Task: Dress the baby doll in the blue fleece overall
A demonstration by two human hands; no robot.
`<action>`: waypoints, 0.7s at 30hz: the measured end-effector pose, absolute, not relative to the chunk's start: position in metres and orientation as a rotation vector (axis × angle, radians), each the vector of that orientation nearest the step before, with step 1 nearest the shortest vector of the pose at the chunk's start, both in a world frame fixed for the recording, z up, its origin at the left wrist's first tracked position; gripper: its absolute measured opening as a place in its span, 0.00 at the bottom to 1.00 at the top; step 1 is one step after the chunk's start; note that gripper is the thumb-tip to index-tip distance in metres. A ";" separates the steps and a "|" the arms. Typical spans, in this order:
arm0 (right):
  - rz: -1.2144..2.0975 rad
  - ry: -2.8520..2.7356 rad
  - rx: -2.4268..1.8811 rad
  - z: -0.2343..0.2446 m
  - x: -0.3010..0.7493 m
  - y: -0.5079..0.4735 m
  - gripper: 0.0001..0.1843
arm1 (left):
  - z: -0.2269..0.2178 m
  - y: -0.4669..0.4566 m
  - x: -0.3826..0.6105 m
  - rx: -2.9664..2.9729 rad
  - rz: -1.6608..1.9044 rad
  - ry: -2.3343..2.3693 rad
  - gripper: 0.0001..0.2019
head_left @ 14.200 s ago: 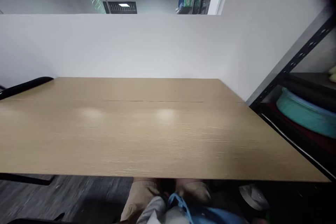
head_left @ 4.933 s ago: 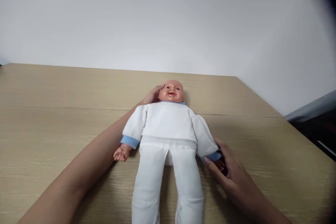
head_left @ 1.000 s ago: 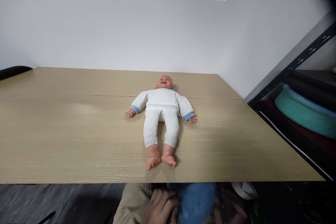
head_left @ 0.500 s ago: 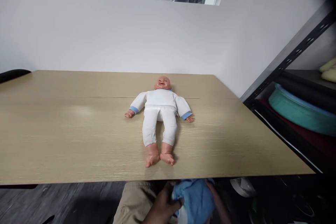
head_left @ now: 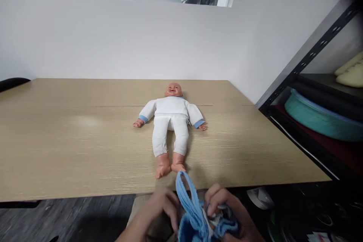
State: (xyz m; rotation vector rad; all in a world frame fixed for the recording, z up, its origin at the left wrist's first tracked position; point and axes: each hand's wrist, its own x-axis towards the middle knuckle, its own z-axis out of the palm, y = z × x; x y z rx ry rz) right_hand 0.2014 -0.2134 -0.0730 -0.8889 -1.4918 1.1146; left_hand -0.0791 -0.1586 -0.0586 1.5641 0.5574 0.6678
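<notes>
A baby doll in white clothes with blue cuffs lies on its back on the table, feet toward me. Just past the table's front edge, over my lap, is a bundled piece of blue knitted cloth with pale patches; a loop of it stands up near the doll's feet. My right hand is closed on the cloth's right side, fingers bent. On the other side, my left hand has curled fingers against or beside the cloth, smeared by motion, so its grip is unclear.
To the right stands a dark metal shelf holding a teal basin. A white wall rises behind the table. Under the table at right is a white object among dark items.
The blue cloth has come up from below the table edge toward it, and its loop now shows. Both hands have risen with it. The doll has not moved on the table.
</notes>
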 end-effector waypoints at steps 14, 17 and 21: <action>0.930 -1.680 -0.697 0.047 0.186 -0.036 0.22 | 0.068 -0.024 -0.044 1.811 1.335 0.603 0.12; 1.074 -1.618 -0.705 0.054 0.189 -0.007 0.25 | 0.079 0.008 -0.035 1.889 1.345 0.564 0.14; 0.982 -1.761 -0.812 0.081 0.189 0.016 0.19 | 0.087 0.038 -0.017 1.901 1.434 0.527 0.18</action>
